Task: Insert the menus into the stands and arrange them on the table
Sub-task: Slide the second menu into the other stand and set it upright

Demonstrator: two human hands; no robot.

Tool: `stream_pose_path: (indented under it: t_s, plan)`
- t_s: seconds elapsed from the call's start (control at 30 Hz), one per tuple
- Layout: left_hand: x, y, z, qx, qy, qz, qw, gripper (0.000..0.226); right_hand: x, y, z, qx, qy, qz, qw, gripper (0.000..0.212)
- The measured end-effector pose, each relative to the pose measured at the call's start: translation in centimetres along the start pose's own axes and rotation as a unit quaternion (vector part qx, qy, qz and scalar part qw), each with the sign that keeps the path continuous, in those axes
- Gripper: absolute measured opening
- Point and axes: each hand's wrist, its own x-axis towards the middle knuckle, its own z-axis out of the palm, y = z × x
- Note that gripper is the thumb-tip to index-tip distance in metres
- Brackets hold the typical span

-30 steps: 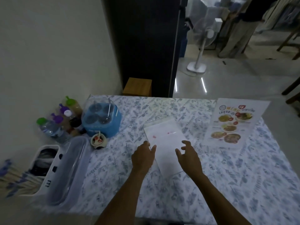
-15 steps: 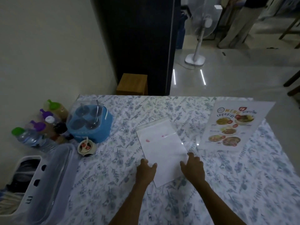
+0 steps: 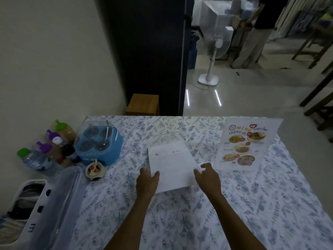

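Both hands are spread with fingers loose, nothing clenched: the left hand [image 3: 146,183] is laid on the near-left edge of the white menu sheet [image 3: 171,166] and the right hand [image 3: 208,177] just beside its near-right edge. Lying flat mid-table on the floral tablecloth [image 3: 162,217], partly inside a clear acrylic stand [image 3: 164,137], the sheet is judged light, thin and floppy, best pinched at both side edges. A finished menu stand [image 3: 246,144] is seen far right.

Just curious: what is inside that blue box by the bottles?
The blue box holds four round cups under a clear cover, with thin handles sticking out of them. What the cups contain cannot be seen; they look dark.
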Motion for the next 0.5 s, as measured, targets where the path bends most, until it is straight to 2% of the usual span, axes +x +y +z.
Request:
stream_pose_path:
  t_s: [0.17, 0.27, 0.5]
  plan:
    - [-2.1, 1.2, -2.9, -0.025, 0.005, 0.055, 0.998, 0.053, -4.3, -1.8, -1.9, 0.035, 0.021, -0.047, 0.998, 0.042]
    - [-4.9, -0.4, -3.9, -0.03, 0.024, 0.079, 0.996, 0.053, -8.2, -0.7, -1.9, 0.047, 0.025, -0.066, 0.996, 0.04]
    - [-10.1, -3.4, -4.7, -0.089, 0.05, 0.077, 0.992, 0.045, -14.6, 1.7, -2.3, 0.1, 0.014, -0.042, 0.994, 0.034]
